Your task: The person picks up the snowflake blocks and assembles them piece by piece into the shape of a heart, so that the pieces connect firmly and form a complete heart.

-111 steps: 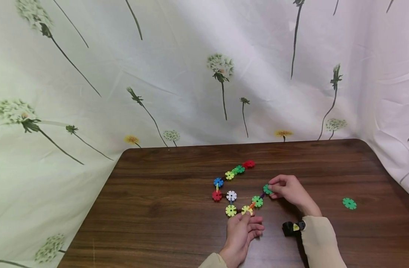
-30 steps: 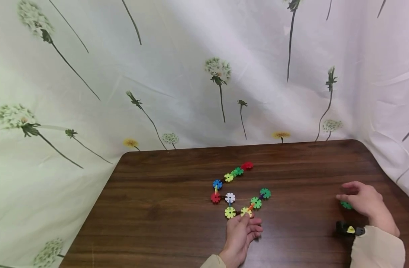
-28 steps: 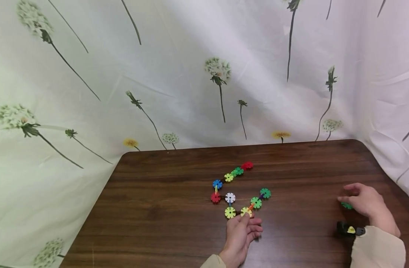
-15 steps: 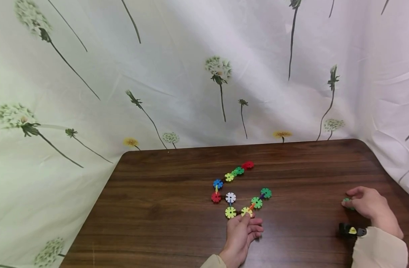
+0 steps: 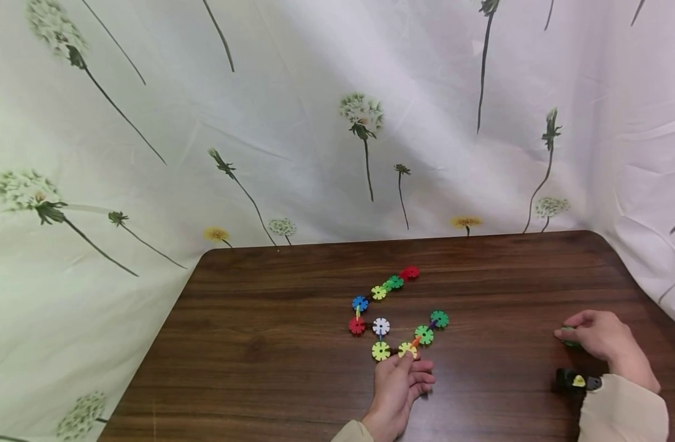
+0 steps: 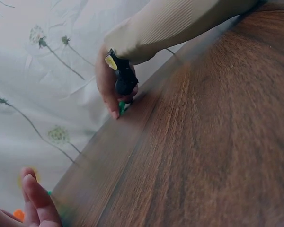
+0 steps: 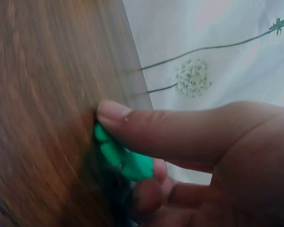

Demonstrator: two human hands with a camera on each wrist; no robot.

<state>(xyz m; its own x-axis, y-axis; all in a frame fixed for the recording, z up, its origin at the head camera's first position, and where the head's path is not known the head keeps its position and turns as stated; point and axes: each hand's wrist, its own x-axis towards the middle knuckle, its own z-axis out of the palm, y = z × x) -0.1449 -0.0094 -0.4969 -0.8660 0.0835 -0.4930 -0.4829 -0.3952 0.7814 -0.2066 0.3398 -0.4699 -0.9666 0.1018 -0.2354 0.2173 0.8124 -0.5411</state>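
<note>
Linked plastic snowflake discs lie in a bent chain on the table in the head view. It runs from a red disc (image 5: 410, 272) at the far end, past a blue disc (image 5: 360, 303) and a white disc (image 5: 381, 326), to a green disc (image 5: 439, 318) at the near right end. My left hand (image 5: 395, 390) holds the chain at a yellow disc (image 5: 407, 349), thumb on top and other fingers stretched rightward. Far to the right, my right hand (image 5: 605, 337) pinches a loose green snowflake disc (image 7: 125, 158) between thumb and fingers, tilted close to the tabletop.
The dark wood table (image 5: 249, 368) ends at a white curtain (image 5: 293, 123) printed with dandelions, behind and at both sides. A black wrist camera (image 5: 572, 379) sits under my right wrist, near the tabletop.
My right hand left the chain's green end disc, moved right to the loose green disc, and now grips it, tilted up. My left hand stays at the yellow disc.
</note>
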